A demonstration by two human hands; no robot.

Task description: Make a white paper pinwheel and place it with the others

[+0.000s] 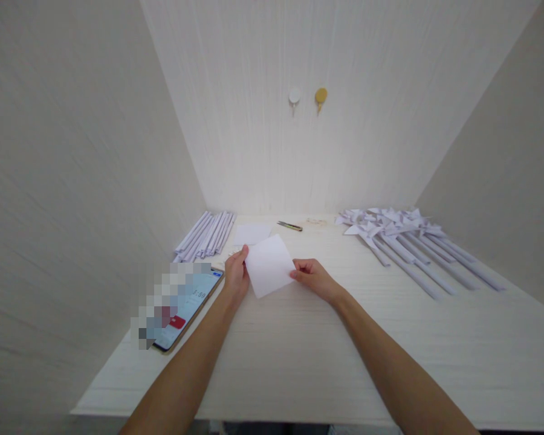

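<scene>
A square sheet of white paper (271,267) is held up over the middle of the table, tilted a little. My left hand (237,270) grips its left edge, thumb pressed on the near face. At the right edge, my right hand (314,278) pinches the sheet between thumb and fingers. Behind it a stack of white paper (252,233) lies flat on the table. A pair of thread snips (290,226) rests just right of that stack.
Rolled paper sticks (206,235) lie piled at the back left. Several paper pinwheels on sticks (392,232) fill the back right. A phone (188,314) lies left of my left forearm. Two hooks, one white (294,95) and one gold (321,96), are on the back wall.
</scene>
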